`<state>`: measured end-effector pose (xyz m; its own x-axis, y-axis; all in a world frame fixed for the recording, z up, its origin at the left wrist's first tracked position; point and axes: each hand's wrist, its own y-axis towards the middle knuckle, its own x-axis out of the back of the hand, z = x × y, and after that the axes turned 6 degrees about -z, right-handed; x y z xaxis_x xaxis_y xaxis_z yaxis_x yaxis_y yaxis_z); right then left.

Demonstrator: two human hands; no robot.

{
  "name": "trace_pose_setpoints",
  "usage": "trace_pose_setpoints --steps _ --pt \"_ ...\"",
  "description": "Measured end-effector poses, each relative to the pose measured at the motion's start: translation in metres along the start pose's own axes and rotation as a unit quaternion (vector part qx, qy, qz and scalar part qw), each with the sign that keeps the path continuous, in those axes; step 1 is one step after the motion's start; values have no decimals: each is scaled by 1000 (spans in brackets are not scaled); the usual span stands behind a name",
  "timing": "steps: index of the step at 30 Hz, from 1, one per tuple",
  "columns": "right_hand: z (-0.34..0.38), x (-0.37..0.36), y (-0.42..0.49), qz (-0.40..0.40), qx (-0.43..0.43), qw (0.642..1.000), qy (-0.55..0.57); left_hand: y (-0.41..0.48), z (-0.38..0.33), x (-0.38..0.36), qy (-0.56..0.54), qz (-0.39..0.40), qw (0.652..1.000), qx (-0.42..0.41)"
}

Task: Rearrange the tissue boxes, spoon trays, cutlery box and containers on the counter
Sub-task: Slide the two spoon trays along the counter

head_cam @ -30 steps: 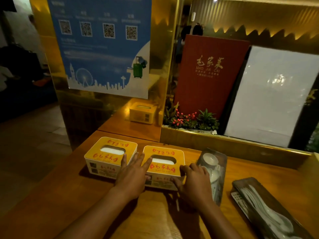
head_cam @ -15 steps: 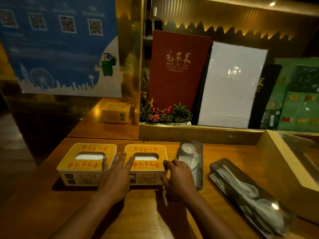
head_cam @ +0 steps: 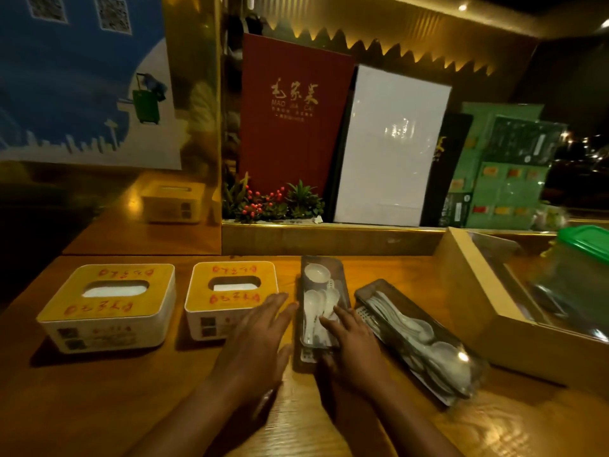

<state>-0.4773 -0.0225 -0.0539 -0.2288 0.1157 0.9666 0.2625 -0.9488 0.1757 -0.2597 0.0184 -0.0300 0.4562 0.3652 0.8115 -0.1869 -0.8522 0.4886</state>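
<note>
Two yellow-topped tissue boxes stand side by side on the wooden counter: the left box point(head_cam: 108, 305) and the right box point(head_cam: 230, 296). A clear-lidded spoon tray point(head_cam: 321, 291) with white spoons lies lengthwise right of them, and a second spoon tray point(head_cam: 418, 338) lies askew further right. My left hand point(head_cam: 257, 344) is flat with spread fingers between the right box and the first tray, holding nothing. My right hand point(head_cam: 352, 344) lies on the near end of the first tray, fingers on its lid. A wooden cutlery box point(head_cam: 474, 308) and a green-lidded container point(head_cam: 583, 258) are at the right.
A raised wooden ledge point(head_cam: 329, 239) runs behind the counter, carrying a small plant point(head_cam: 273, 202), a red menu point(head_cam: 293, 110), a white board point(head_cam: 389, 146) and green menus point(head_cam: 501, 173). A mirrored gold panel point(head_cam: 191, 94) at the left reflects a tissue box.
Both hands have left the right tissue box and moved right; my right hand now lies on the first spoon tray. The view has swung right, showing the cutlery box and container.
</note>
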Motion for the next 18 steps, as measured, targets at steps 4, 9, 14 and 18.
trace_pose_setpoints --steps 4,9,14,18 --pt "-24 7 -11 20 45 998 27 -4 -24 -25 -46 65 997 5" --pt "-49 30 -19 74 113 990 44 -5 -52 -56 -17 110 994 11" --pt "-101 83 -29 94 107 990 -20 -3 -68 -71 16 28 997 65" --pt "-165 94 -33 153 93 981 -77 -8 -91 -84 31 -3 992 121"
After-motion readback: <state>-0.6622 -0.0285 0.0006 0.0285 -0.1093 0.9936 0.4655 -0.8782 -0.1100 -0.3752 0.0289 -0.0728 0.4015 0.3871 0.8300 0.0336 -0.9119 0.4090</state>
